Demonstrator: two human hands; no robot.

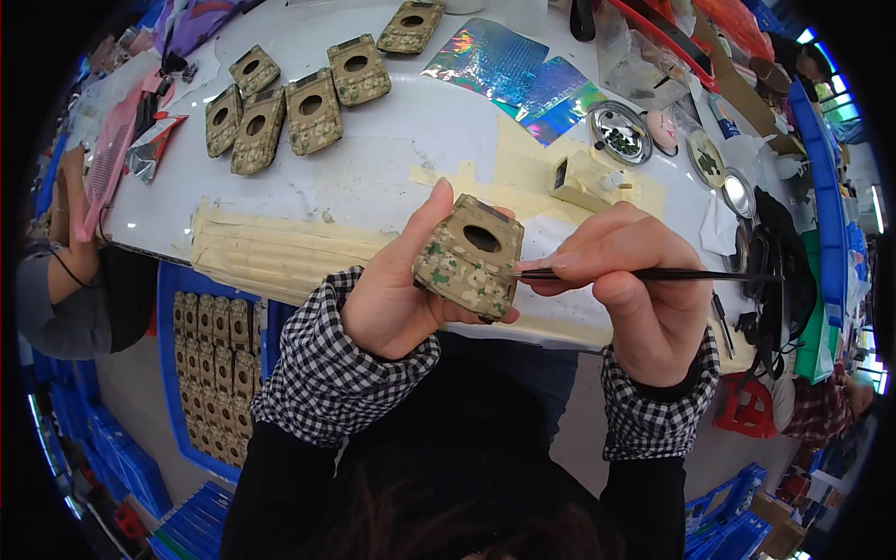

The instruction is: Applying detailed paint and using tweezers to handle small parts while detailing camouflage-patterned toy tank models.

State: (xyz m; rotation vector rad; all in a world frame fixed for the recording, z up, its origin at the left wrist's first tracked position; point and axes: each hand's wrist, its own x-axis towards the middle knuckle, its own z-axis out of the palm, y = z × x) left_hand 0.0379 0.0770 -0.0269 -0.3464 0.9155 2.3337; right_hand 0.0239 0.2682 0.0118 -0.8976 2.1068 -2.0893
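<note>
My left hand [397, 289] is wrapped round a toy tank hull [462, 261] in tan and green camouflage with an oval hole in its top. The hull is tilted, thumb along its far side. My right hand [644, 280] pinches a slim black tool [700, 275] with a fine pale tip, held level. Whether it is a brush or tweezers I cannot make out. Its tip meets the right side of the hull, near the lower edge. Several matching hulls [311, 110] lie on the white table at the upper left.
A round metal dish [620, 133] holds small dark green bits. Near it are a cream block [583, 180] and shiny holographic sheets [495, 61]. A blue crate [168, 373] below the table's left edge holds rows of hulls. Another person's arm [70, 224] rests at the left.
</note>
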